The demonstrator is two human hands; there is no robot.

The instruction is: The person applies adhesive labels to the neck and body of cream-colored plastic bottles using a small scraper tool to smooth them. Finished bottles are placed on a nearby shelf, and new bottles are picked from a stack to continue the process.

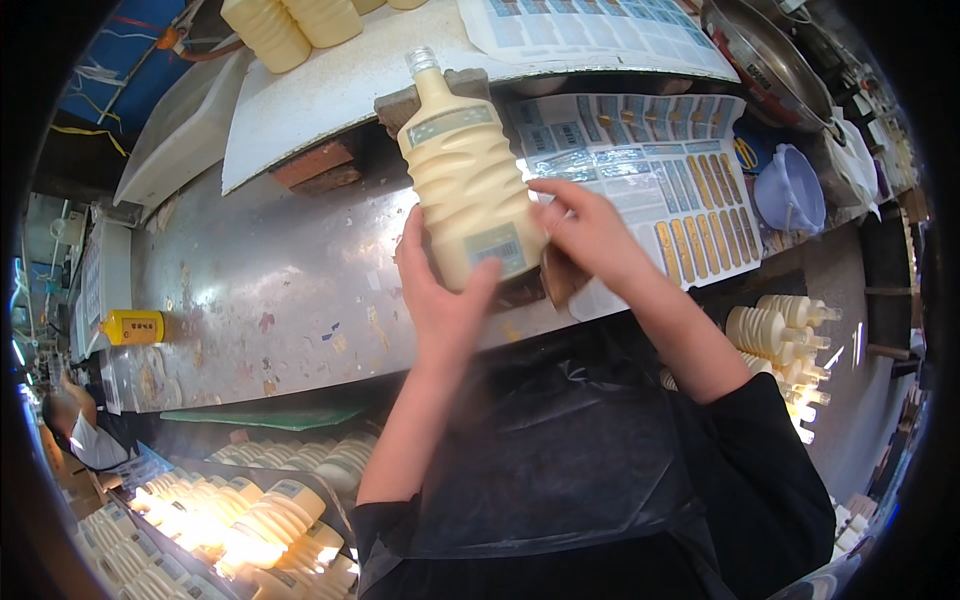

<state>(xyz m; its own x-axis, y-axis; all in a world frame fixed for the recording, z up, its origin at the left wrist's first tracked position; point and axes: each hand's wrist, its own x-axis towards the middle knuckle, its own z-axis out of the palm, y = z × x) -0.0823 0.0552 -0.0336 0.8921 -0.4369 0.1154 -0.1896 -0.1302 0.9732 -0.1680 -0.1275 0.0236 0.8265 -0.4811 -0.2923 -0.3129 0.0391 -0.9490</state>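
Note:
A cream plastic bottle [466,170] with wavy ridged sides and a clear threaded neck lies tilted, its neck pointing away from me. A patterned label sits at its shoulder and a barcode label [497,249] near its base. My left hand [440,295] is closed around the lower left side, its blurred thumb over the barcode label. At the lower right side, my right hand [590,232] grips the bottle's edge with bent fingers. A grey block [398,108] shows behind the bottle's upper part. Under my right hand is a brown block-like piece [565,280], partly hidden.
Label sheets [680,185] lie on the metal table [270,270], beside a lilac bucket [790,190]. A raised white board [330,110] rests on bricks [318,168]. A yellow bottle [133,327] lies left. Many cream bottles [285,515] fill the lower left; another person [85,425] is beyond.

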